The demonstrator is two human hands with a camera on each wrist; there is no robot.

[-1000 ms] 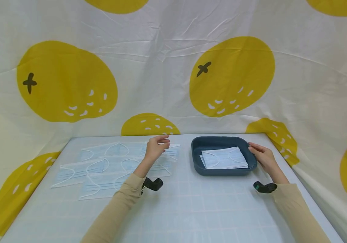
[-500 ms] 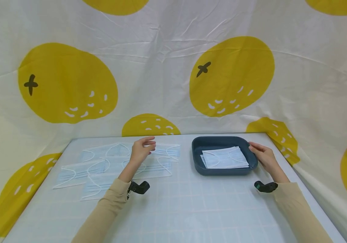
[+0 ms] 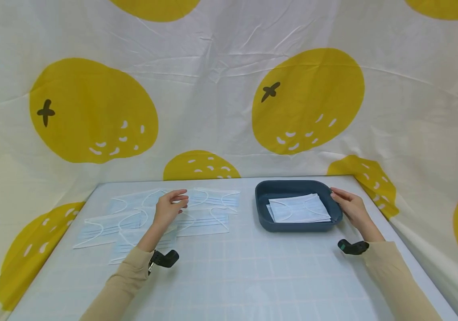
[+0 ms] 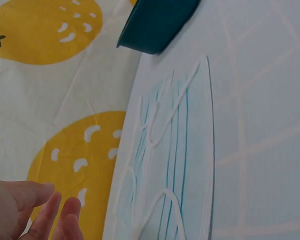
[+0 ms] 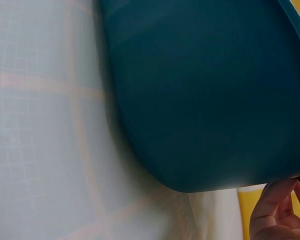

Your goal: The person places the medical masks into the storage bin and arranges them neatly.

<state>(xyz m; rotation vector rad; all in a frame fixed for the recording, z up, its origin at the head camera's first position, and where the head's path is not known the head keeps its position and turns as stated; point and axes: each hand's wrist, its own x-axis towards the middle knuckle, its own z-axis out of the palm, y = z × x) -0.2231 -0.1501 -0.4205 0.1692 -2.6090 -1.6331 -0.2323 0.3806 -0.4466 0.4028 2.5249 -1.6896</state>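
My left hand (image 3: 168,208) hovers over several pale blue face masks (image 3: 206,222) spread on the left half of the table, its fingers loosely bent with nothing between them. The left wrist view has these fingers (image 4: 72,215) beside a pleated mask (image 4: 177,150) with white ear loops. On the right stands a dark blue plastic basin (image 3: 297,227), a small pile of masks (image 3: 299,208) lying inside it. My right hand (image 3: 353,209) pinches the basin's right rim; the right wrist view puts the thumb (image 5: 272,205) against the outer wall.
A pale checked cloth (image 3: 253,276) covers the table. Behind it hangs a white curtain (image 3: 212,89) with large yellow fruit shapes, meeting the table's back edge. A black wrist camera (image 3: 166,258) sits on the left wrist and another camera (image 3: 353,247) on the right.
My left hand has moved left and slightly down over the spread masks, away from the basin. The right hand has stayed at the basin's rim.
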